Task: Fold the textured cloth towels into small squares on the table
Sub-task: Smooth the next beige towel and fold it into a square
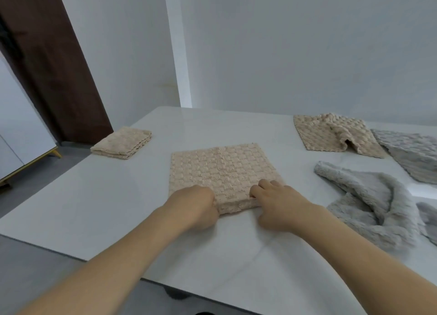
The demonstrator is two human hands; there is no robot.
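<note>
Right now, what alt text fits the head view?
Both hands, left and right, grip the near edge of a beige textured towel on a white table. A folded beige towel lies far left; unfolded beige and grey towels lie right.

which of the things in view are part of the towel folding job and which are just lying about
Part of the job:
- beige waffle-textured towel gripped at its near edge by left hand and right hand
- folded beige towel square
- rumpled beige towel
- flat grey textured towel
- crumpled grey fluffy towel
- white table

Lying about:
- dark brown wooden door
- white cabinet
</note>
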